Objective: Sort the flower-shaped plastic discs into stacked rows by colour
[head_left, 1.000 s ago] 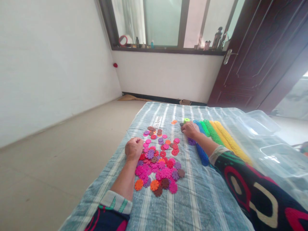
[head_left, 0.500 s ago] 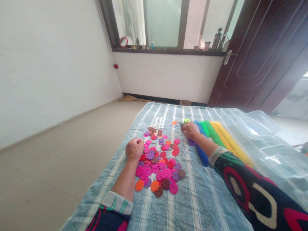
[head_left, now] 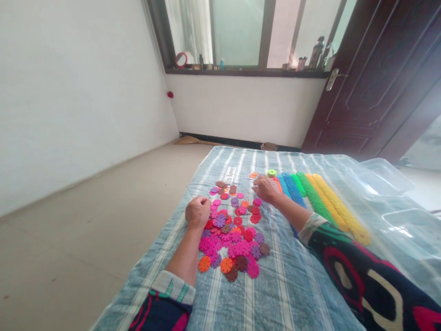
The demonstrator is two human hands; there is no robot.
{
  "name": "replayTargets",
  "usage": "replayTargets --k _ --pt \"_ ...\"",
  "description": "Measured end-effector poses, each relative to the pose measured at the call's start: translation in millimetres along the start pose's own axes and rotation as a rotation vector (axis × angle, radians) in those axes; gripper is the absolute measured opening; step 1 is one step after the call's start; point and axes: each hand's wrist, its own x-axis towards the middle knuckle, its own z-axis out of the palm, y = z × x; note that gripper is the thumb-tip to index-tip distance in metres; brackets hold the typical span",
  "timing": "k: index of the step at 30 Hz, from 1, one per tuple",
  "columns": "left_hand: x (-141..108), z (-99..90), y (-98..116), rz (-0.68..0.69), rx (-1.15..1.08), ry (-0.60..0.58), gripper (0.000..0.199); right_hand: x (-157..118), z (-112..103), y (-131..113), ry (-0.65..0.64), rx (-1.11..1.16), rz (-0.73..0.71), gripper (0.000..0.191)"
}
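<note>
Loose notched discs point(head_left: 237, 239) in pink, red, purple, orange and brown lie scattered on the striped cloth point(head_left: 282, 294). My left hand point(head_left: 198, 212) rests closed at the left edge of the discs; what its fingers hold, if anything, is hidden. My right hand point(head_left: 266, 188) is over the cloth beyond the pile, its fingers bent, near an orange disc point(head_left: 253, 175) and a lime green disc point(head_left: 272, 173); whether it holds anything cannot be made out. To its right lie rows of stacked discs: blue point(head_left: 292, 185), green point(head_left: 315, 197) and yellow point(head_left: 339, 207).
Two clear plastic containers point(head_left: 382, 177) stand at the right side of the cloth. Behind are a window sill point(head_left: 241, 72) with small items and a dark red door point(head_left: 365, 92). Bare floor point(head_left: 86, 220) runs along the left.
My right hand has moved left, away from the row ends, uncovering red-orange discs there. My left hand stays beside the pile. The view has shifted slightly.
</note>
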Motion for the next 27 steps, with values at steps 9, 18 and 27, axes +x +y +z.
replayTargets --k 9,18,27 --pt "-5 1.8 9 0.089 -0.152 -0.030 0.023 13 9 -53 -0.034 0.060 -0.044 0.036" --pt "-7 5.9 8 0.101 -0.280 -0.079 0.024 20 20 -76 -0.039 0.131 0.083 0.037" --pt "-5 5.4 10 0.116 -0.264 -0.097 0.022 17 18 -82 -0.014 0.206 0.159 0.033"
